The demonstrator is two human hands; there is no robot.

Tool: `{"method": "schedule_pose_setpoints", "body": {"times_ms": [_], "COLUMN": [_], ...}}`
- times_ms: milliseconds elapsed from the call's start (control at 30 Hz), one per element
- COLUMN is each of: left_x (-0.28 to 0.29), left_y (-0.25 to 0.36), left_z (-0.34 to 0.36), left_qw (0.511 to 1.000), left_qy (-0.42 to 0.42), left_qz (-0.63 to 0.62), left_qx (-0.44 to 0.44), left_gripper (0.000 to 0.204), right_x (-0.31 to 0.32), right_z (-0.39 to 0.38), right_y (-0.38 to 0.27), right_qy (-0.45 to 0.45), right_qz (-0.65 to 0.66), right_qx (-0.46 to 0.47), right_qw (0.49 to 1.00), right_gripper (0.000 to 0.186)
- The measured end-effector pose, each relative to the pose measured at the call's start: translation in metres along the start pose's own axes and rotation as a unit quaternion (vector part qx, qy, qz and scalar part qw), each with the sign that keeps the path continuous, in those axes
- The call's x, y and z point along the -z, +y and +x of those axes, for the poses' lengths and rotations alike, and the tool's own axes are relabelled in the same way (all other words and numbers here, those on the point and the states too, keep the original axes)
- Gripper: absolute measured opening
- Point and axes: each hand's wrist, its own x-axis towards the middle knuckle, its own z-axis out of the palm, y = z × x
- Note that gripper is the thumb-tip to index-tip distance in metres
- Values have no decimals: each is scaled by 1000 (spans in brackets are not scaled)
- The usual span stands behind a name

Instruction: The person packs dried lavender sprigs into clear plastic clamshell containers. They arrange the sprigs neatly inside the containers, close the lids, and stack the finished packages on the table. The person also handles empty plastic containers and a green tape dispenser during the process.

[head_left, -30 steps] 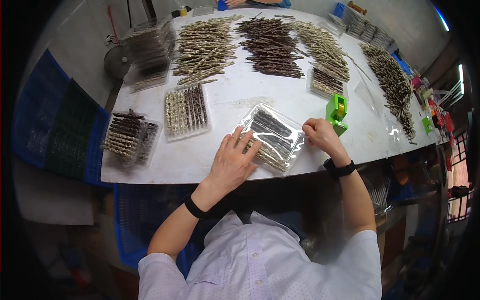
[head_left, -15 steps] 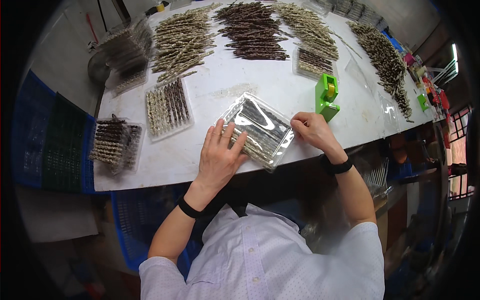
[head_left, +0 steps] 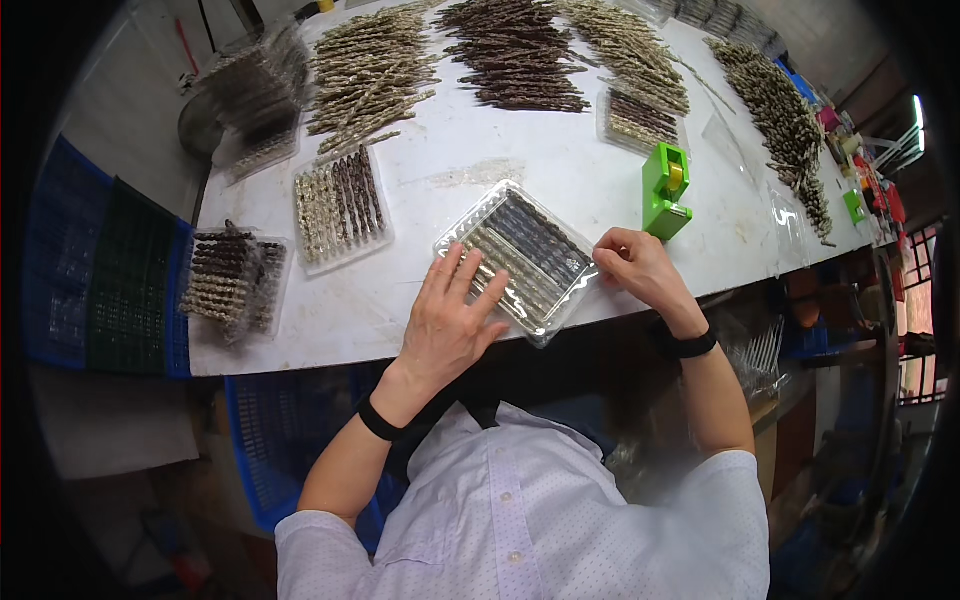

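Observation:
A clear plastic box of twisted sticks lies aslant near the table's front edge. Its dark sticks fill the far side, pale ones the near side. My left hand rests its outstretched, spread fingers on the box's near left part. At the box's right corner is my right hand, with thumb and forefinger pinched together. Whatever they grip is too small or too clear to make out. Just beyond that hand stands a green tape dispenser with a yellowish roll.
Loose twisted sticks lie in piles at the back: pale, dark and pale again. Another heap spreads along the right. Filled boxes stand on the left, near stacked clear trays. Blue crates sit below.
The bright glare on the box lid has mostly gone, so the sticks show clearly. My left fingers have spread slightly on the lid. My right hand stays pinched at the corner.

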Motion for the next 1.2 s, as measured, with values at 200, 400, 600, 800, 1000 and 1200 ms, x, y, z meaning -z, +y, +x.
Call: {"method": "schedule_pose_setpoints", "body": {"times_ms": [200, 400, 600, 800, 1000, 1200], "left_x": [2, -1, -24, -40, -39, -36], "left_y": [8, 15, 19, 19, 20, 18], "left_z": [1, 2, -5, -14, -15, -19], "left_qw": [1000, 1000, 997, 990, 991, 986], "left_qy": [-15, -16, 37, 61, 66, 80], "left_qz": [11, 9, -17, 27, 27, 17], "left_qx": [-11, -8, -65, -122, -118, -147], "left_gripper": [71, 74, 71, 59, 51, 33], "right_x": [1, 0, -1, -4, -6, -10], "right_z": [-7, -12, -14, -14, -23, -55], "right_y": [14, 15, 12, 16, 13, 9], "right_qy": [-44, -52, -45, -35, -6, 40], "right_qz": [167, 185, 134, 130, 50, -100], "right_qx": [-62, -59, -44, -32, -9, 66], "right_qw": [983, 980, 989, 990, 999, 992], "right_gripper": [19, 15, 15, 16, 19, 21]}}
